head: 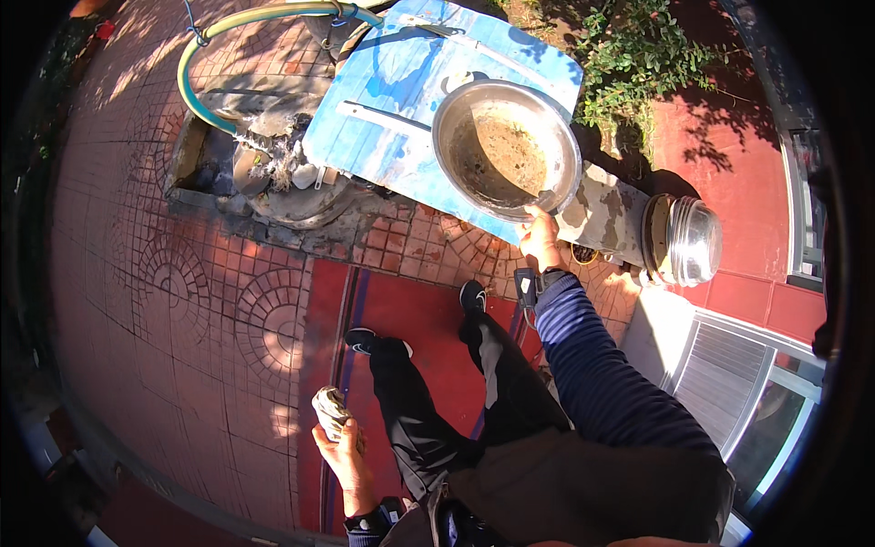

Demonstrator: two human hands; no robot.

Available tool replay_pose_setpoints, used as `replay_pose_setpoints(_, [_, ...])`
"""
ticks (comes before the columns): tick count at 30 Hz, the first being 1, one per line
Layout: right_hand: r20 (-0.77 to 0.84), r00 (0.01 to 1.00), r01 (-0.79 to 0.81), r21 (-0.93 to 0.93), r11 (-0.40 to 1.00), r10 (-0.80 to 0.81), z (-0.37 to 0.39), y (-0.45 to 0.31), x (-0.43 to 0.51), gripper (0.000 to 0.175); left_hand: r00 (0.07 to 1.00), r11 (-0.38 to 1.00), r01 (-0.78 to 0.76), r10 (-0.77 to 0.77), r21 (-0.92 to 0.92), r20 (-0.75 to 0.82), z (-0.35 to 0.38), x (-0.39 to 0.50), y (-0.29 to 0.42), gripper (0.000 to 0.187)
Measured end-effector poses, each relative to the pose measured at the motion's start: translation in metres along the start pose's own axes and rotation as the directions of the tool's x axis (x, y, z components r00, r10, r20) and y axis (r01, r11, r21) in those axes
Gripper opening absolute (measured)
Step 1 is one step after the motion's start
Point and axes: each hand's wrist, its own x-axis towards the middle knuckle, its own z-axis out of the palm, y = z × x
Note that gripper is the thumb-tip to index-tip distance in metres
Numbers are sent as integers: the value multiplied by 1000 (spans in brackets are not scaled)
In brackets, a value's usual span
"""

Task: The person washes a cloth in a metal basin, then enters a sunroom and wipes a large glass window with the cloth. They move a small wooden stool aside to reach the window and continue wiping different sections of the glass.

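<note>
My right hand point(540, 238) grips the near rim of a round metal basin point(443, 147), which rests on a worn blue board table point(389, 161). Murky brownish water or residue covers the basin's bottom. Low at the left, away from the table, my left hand point(346, 455) holds a pale, crumpled, twisted wad point(331, 410); its material I cannot tell. Beside the basin a white-handled tool, perhaps a knife point(383, 117), lies on the board. Another long utensil point(437, 29) lies towards its far edge.
A yellow-green hose point(186, 75) arches over a stone-edged basin point(188, 195) at the left. A clear lidded vessel point(694, 241) is right of the table. Red carpet point(424, 383) lies underfoot on brick paving point(225, 328); a leafy shrub point(629, 58) grows behind.
</note>
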Motion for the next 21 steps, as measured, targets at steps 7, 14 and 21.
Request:
replay_pose_setpoints(7, [180,977,-113,-27,993,116,-20,-30,59,32,983,987,-90,67,130,169,121,-45,-1,42])
replay_pose_setpoints(14, [784,579,-139,-175,975,223,-107,-99,-67,46,761,995,103,-65,-20,645,255,-82,33,35])
replay_pose_setpoints(21, [935,341,-110,147,983,-102,-139,-194,-154,65,245,789,593,-369,162,897,334,-143,49,70])
